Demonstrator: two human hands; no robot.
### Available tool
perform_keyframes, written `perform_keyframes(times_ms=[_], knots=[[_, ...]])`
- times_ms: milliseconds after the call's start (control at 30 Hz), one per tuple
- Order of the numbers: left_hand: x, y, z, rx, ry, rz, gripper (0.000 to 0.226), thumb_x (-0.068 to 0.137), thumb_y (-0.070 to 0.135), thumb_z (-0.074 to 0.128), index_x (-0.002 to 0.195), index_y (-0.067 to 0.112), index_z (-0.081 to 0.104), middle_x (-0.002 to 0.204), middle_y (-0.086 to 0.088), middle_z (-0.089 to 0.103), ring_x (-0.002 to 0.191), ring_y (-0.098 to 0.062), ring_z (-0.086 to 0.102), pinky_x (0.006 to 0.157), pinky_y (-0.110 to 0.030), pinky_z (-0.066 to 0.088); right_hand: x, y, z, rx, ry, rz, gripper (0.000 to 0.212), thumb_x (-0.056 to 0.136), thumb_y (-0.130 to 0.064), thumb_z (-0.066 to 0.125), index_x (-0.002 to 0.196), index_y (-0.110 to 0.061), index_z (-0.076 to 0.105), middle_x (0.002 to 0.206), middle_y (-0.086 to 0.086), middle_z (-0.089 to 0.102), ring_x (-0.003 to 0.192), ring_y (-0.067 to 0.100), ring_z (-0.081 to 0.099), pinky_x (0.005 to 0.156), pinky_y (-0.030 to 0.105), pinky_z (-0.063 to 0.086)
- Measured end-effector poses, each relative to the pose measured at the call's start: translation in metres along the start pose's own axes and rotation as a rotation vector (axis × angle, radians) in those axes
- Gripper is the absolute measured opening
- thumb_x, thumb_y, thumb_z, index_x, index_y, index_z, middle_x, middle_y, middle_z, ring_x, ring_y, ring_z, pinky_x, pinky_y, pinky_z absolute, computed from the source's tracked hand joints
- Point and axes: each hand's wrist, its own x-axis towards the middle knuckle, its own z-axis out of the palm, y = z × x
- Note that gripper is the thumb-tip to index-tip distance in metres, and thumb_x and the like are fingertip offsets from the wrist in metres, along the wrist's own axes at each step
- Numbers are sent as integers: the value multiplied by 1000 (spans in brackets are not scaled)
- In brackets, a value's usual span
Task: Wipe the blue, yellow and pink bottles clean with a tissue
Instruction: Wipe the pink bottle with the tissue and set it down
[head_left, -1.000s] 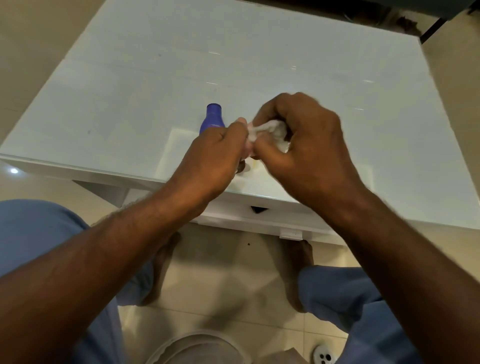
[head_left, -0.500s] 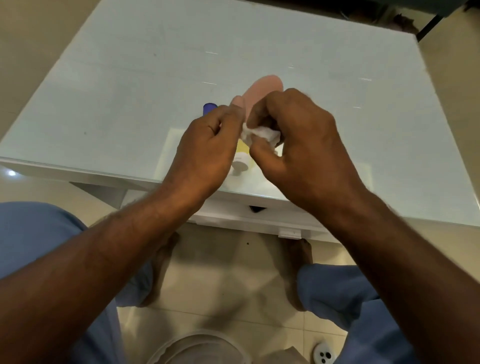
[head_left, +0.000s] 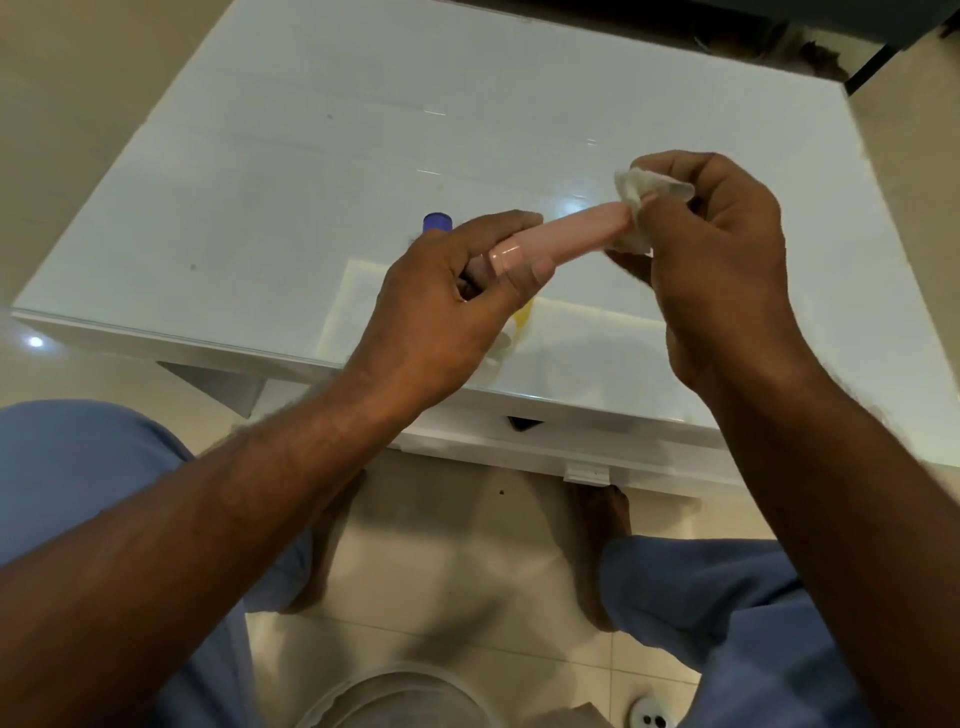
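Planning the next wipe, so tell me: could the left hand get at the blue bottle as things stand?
Probably not yet. The left hand is shut on the pink bottle, so its grip is taken. The blue bottle stands just beyond its knuckles with nothing between them.

text: none legible | labels: none legible (pink bottle (head_left: 561, 236) surface too blurred)
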Motion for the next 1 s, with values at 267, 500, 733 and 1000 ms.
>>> perform_keyframes(times_ms=[267,500,733,1000], knots=[[2,1,4,62,10,-65,41,95,56,56,125,30,62,109,10,69,89,-3,68,72,-16,55,0,3,2,32,-59,10,23,102,-3,56,118,-9,70,122,12,70,114,26,71,87,42,67],[5,7,0,-311,-81,-437,52,102,58,37,105,12,61,64,1,63,54,-12,60,51,-24,50,-1,6,6,-108,-73,-139,25,100,-6,56,117,-17,72,117,-3,72,110,14,70,89,41,66],[4,4,1,-321,-64,-458,47,103,54,40,85,17,62,61,4,58,50,-6,56,50,-21,49,-28,2,18,-450,-175,-399,29,100,-11,63,123,-24,76,112,-13,77,103,-1,69,99,14,51],[8,4,-1,-338,11,-476,48,102,54,38,80,17,58,57,5,54,46,-6,51,49,-23,48,-19,-3,9,-578,-201,-497,32,101,-17,59,128,-26,75,122,-8,78,113,11,71,101,34,56]])
